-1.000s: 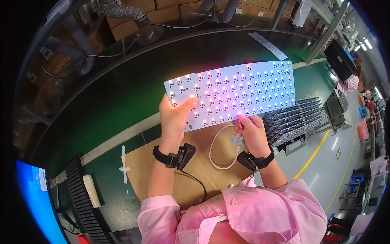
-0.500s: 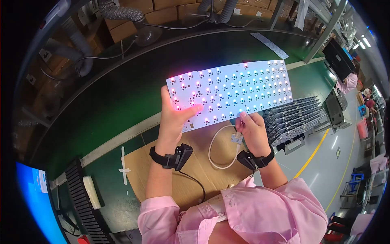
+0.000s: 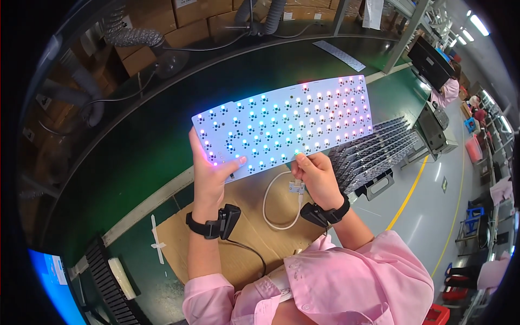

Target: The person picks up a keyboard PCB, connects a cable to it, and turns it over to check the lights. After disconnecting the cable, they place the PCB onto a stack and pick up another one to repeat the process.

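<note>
A white keyboard circuit board with rows of lit coloured lights is held up, tilted, between my hands. My left hand grips its left end, thumb on the face and fingers behind. At the lower edge, my right hand pinches the board between thumb and fingers. A white cable loops below the board, near a small pale connector piece under my right fingers. Whether the cable plugs into the board is hidden. Both wrists wear black straps with small black devices.
Brown cardboard covers the green bench below my hands. To the right stands a rack of stacked boards. A narrow perforated plate lies at the back. At left are a lit screen, a black slotted rack and a pale roll.
The lights on the board's left part have gone from pink to mostly blue and cyan, and more pink shows toward the right. The whole view has shifted; both hands keep their grip.
</note>
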`<state>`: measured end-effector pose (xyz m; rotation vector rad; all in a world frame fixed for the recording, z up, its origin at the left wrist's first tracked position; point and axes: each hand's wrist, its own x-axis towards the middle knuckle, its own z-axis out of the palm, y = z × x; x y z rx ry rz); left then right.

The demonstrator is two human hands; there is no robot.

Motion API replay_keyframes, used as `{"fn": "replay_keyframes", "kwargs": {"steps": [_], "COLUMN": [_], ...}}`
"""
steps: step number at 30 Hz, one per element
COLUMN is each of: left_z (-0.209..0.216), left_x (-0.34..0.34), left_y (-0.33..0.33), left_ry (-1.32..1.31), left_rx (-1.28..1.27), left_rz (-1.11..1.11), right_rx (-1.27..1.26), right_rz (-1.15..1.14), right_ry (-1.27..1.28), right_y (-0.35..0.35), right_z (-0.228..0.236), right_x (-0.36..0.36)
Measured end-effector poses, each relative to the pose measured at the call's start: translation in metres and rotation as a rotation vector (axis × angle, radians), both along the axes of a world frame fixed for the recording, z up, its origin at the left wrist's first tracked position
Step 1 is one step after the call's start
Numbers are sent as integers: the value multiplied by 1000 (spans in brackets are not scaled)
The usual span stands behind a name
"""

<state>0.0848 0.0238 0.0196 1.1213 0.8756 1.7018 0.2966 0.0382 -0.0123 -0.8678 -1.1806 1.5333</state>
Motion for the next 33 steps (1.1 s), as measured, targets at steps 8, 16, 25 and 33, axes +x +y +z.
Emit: {"fn": "replay_keyframes", "kwargs": {"steps": [8,16,25,33], "left_z": [-2,-3,2,5], "left_x": [-2,-1,2,2], "left_y": [1,1,2,0], "left_ry": [24,-2,4,-17], "left_rx": [10,16,-5,-3], "left_rz": [39,29,-15,-43], "right_rx": [11,12,48,55], "right_rz": [-3,-8,-29,-27], "right_ry": [-15,-11,-23,-20], "right_y": [-2,-3,-1,-1], "right_z": [3,5,3,5], "right_x": [-2,-3,0,0]}}
